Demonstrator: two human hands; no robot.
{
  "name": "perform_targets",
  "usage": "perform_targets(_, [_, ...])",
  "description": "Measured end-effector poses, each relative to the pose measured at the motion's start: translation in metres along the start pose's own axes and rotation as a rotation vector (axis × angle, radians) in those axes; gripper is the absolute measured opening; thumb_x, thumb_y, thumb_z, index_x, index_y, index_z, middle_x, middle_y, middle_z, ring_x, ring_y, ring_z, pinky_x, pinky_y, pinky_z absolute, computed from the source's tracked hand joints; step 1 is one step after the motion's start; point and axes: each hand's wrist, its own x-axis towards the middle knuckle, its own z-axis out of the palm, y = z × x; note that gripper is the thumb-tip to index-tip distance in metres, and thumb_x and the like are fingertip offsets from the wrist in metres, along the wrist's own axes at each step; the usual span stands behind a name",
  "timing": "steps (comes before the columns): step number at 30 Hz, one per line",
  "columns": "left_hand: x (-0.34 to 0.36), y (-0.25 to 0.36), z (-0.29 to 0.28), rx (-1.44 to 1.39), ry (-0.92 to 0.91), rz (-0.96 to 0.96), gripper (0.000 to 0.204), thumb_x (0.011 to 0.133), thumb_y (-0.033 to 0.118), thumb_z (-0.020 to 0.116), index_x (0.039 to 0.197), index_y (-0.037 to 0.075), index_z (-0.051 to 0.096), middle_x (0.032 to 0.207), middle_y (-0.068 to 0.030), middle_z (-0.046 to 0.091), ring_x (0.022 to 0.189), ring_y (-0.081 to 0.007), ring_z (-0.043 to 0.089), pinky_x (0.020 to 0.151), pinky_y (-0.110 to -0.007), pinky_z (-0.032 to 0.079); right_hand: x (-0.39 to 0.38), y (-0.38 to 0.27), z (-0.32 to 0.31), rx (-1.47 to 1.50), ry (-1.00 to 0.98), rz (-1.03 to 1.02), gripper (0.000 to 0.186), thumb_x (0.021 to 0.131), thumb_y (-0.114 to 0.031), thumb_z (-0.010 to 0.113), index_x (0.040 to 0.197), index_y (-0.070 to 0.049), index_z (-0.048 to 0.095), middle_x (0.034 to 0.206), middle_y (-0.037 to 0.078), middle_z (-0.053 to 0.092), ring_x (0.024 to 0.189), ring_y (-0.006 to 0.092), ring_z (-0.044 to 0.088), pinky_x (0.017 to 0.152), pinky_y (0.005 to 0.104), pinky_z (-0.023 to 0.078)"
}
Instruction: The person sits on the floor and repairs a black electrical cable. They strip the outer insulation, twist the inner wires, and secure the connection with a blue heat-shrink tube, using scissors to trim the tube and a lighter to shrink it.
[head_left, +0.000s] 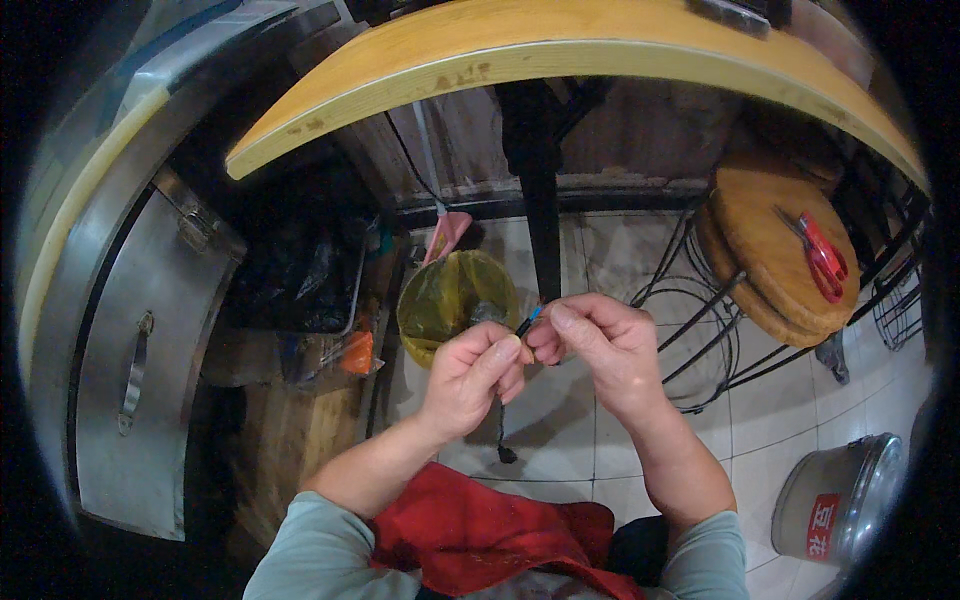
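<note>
1. Forearms angle inward from the lower edge, elbows bent; hands nearly together at center, over the tiled floor [560, 440].
2. Left hand [470, 378]: thumb and curled fingers pinched on a thin black cable [523, 327].
3. Right hand [608, 350]: thumb and index pinched at the cable's blue end, wrist bent inward.
4. Cable: slim, tilted, held between both hands; a dark cord [502, 428] hangs below the left, link unclear.
5. Behind: round bin [420, 352], crinkled translucent yellow liner.
6. Right: stacked rounded wooden seats [745, 230], black metal legs; red-handled scissors [822, 258] on top.
7. Ahead: curved-looking wood-toned worktop [400, 85], pale edge.
8. Left: brushed-metal cabinet door [150, 290].
</note>
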Motion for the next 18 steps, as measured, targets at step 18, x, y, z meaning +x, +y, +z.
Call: perform_targets(18, [-0.0027, 0.0023, 0.0035, 0.325, 0.049, 0.055, 0.017, 0.094, 0.020, 0.053, 0.091, 0.003, 0.057, 0.067, 0.0055, 0.047, 0.056, -0.0010, 0.039, 0.048, -0.018, 0.033, -0.0034, 0.0041, 0.0048, -0.661, 0.062, -0.443, 0.005, 0.073, 0.000, 0.064, 0.076, 0.001, 0.061, 0.067, 0.006, 0.061, 0.057, 0.0139, 0.057, 0.053, 0.0266, 0.045])
